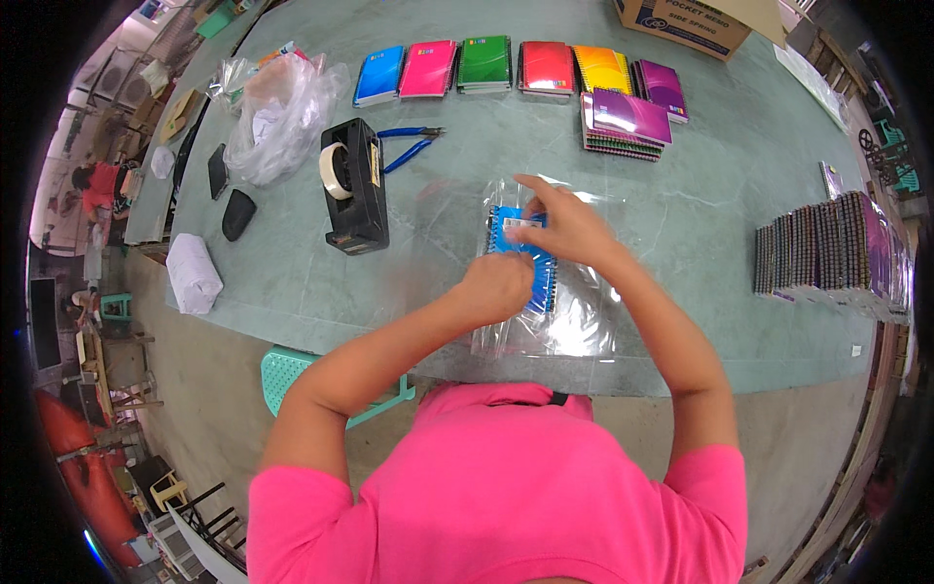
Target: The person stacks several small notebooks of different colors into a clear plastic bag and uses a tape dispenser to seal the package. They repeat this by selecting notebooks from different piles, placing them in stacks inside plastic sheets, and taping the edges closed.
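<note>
A small blue spiral-bound notebook [538, 300] lies on the table in front of me, with wire loops along both its long sides and a pale label near its top. Around and beneath it spreads clear plastic wrapping [584, 326], glossy and creased. My left hand [501, 287] is closed in a fist over the notebook's middle; its fingertips are hidden, so what it grips cannot be made out. Over the notebook's upper right, my right hand [576, 229] has its thumb and forefinger spread apart, the thumb near the label.
Stacks of notebooks, including a red one [547, 66] and a purple one [628, 117], line the far side. A black tape dispenser [358, 190], blue-handled cutters [409, 151] and plastic bags [277, 122] are left. More notebooks [827, 248] stand right; a cardboard box [686, 27] sits behind.
</note>
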Available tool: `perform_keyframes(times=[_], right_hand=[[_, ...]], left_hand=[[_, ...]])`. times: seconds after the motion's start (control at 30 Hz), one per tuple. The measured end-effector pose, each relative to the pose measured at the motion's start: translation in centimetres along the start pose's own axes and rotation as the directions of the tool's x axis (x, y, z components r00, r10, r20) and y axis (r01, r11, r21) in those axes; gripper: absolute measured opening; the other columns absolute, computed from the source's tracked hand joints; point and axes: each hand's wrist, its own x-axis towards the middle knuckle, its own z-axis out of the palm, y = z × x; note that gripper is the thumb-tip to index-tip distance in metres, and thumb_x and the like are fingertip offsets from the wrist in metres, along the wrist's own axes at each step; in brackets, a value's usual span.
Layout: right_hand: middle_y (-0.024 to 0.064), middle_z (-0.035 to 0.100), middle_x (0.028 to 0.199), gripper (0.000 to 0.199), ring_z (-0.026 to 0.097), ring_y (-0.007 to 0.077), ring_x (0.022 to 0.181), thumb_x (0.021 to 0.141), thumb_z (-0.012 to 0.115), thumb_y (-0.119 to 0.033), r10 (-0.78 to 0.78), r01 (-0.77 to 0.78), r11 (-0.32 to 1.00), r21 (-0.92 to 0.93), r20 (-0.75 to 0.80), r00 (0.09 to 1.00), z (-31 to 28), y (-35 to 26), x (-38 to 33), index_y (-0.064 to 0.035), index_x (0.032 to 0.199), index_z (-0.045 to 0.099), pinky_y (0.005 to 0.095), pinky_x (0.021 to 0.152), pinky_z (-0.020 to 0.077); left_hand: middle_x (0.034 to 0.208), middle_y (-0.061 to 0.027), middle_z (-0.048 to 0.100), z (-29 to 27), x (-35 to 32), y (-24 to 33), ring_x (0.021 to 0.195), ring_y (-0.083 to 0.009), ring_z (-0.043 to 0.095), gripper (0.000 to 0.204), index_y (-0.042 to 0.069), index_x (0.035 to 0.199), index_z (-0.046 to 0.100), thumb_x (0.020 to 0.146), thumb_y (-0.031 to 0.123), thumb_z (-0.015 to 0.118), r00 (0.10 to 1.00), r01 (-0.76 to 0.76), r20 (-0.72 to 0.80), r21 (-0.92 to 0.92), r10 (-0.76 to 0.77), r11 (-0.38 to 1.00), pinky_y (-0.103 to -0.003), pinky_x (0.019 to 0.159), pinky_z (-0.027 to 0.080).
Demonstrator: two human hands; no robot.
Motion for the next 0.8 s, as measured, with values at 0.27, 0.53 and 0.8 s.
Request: perform_keyframes(times=[0.27,0.53,0.8], right_hand=[[0.0089,0.062,0.093,0.064,0.052,0.0307,0.099,0.067,0.070,-0.007,-0.316,0.259,0.945,-0.200,-0.352,0.881,-1.2,0.2,2.1,-0.0165,0.126,0.046,0.0409,0.083,0.0411],[-0.0006,0.062,0.104,0.078,0.047,0.0248,0.107,0.070,0.067,-0.011,-0.496,0.558,0.623,-0.548,0.275,0.823,0.2,0.2,-2.8,-0.0293,0.138,0.035,0.0404,0.087,0.0329],[-0.0072,0.062,0.100,0.047,0.048,0.0181,0.102,0.075,0.062,-0.018,-0.461,0.535,0.566,-0.627,0.298,0.836,0.9,-0.2,-3.1,-0.0262,0.121,0.054,0.0391,0.086,0.0330]], left_hand=[[0.074,-0.0207,0.060,0.5,-0.3,-0.1,0.070,-0.0344,0.062,0.024,-0.007,0.087,0.053,0.074,0.013,0.055,0.998,-0.022,-0.064,0.051,0.025,0.998,-0.043,0.063,0.050],[0.078,-0.0209,0.061,1.1,-0.8,0.3,0.069,-0.0342,0.061,0.025,-0.005,0.089,0.054,0.072,0.012,0.057,0.981,0.006,-0.193,-0.006,-0.007,1.000,-0.044,0.061,0.050],[0.083,-0.0152,0.061,-1.6,-5.7,-2.0,0.078,-0.0264,0.061,0.025,0.004,0.087,0.062,0.078,0.027,0.064,0.905,0.025,-0.357,-0.495,-0.229,0.869,-0.037,0.070,0.047]])
